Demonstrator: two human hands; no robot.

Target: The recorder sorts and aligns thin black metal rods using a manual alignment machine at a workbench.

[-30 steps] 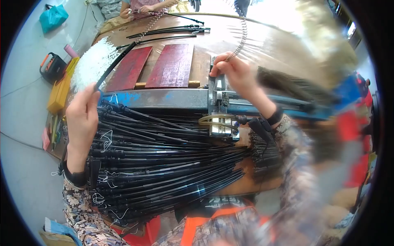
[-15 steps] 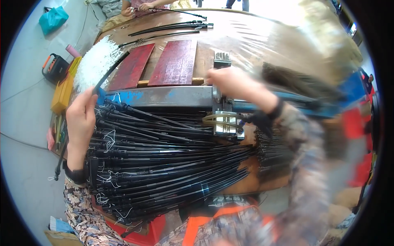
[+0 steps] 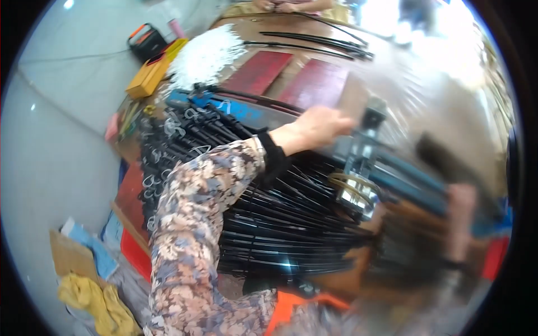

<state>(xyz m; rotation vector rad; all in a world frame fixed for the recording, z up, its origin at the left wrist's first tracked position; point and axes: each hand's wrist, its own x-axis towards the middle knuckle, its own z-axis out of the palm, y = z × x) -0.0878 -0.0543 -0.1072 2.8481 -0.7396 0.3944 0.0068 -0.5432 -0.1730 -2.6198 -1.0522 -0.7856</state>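
My left hand [image 3: 320, 127] is closed round the end of a thin black rod [image 3: 252, 98], which lies along the blue-and-grey metal rail [image 3: 241, 112]. Just right of that hand stands a shiny metal fixture [image 3: 364, 151] with a yellowish tube [image 3: 353, 185] looped at its near part. My right hand [image 3: 460, 215] is off to the right beside the rail's far end, smeared by motion, so its fingers cannot be made out. Under my left forearm spreads a large pile of long black rods [image 3: 291, 235]. White string loops [image 3: 151, 182] hang at their left ends.
Behind the rail lie two dark red boards [image 3: 316, 81], a heap of small white pieces [image 3: 207, 56] and more black rods [image 3: 308, 39]. A yellow box [image 3: 148, 78] and a black-and-orange case [image 3: 147, 42] stand at the left. Another person's hands [image 3: 286, 7] show at the far edge.
My left hand has gone from the rail's left end rightward to the fixture. The rod now lies along the rail. My right hand has left the fixture toward the right, and the view has shifted.
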